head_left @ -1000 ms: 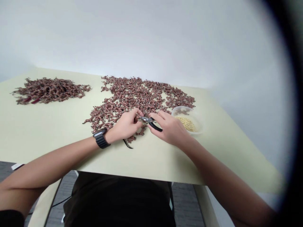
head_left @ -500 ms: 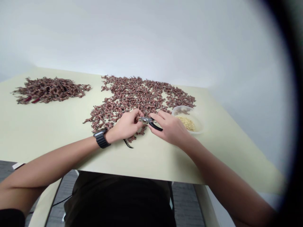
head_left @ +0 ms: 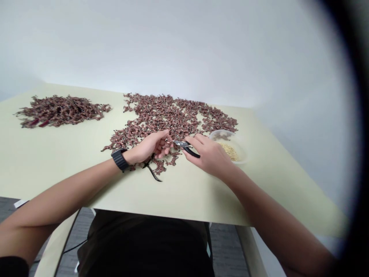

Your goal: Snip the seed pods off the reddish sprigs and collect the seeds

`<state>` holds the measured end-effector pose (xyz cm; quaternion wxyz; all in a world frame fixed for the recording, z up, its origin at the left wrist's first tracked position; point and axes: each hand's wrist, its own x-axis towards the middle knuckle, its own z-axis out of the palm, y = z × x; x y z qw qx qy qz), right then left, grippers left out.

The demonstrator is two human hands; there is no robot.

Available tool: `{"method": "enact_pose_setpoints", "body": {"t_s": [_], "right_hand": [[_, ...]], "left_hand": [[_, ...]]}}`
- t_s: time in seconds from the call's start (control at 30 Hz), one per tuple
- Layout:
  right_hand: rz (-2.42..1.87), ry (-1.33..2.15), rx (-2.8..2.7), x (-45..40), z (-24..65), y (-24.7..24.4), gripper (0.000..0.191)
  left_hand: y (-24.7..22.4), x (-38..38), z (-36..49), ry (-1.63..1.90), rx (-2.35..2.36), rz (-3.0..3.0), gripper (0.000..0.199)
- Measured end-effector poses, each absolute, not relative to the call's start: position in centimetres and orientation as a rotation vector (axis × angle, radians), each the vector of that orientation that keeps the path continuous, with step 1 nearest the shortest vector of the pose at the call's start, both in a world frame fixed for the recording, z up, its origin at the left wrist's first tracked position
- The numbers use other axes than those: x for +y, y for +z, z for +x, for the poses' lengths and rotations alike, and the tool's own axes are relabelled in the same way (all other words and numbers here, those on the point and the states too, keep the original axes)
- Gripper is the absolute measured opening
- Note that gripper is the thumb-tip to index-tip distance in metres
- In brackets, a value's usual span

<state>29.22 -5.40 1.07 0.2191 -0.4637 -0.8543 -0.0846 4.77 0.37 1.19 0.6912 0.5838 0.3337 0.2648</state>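
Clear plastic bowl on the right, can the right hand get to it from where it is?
Probably yes. The right hand sits just beside the clear plastic bowl, with nothing between them. It holds pliers, though, so it would reach with them in hand or set them down first.

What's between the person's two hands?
In the head view, the metal head of black-handled pliers points from the right hand toward the left hand, above scattered reddish-brown pieces.

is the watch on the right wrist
No, the watch is on the left wrist, and the right wrist is bare.
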Motion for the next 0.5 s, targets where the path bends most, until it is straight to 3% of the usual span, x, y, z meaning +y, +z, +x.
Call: {"method": "enact_pose_setpoints", "body": {"t_s": [0.3, 0.5], "right_hand": [[-1.305, -0.253, -2.350, -5.29, 29.30, 0.94, 0.036], [-1.316, -0.109, -2.320, -5.47, 29.04, 1.14, 0.034]], "left_hand": [[1.14, 1.58, 3.82, 0.526, 0.542, 1.230, 0.028], [0.49, 1.19, 4.17, 0.606, 0.522, 1.264, 0.028]]}}
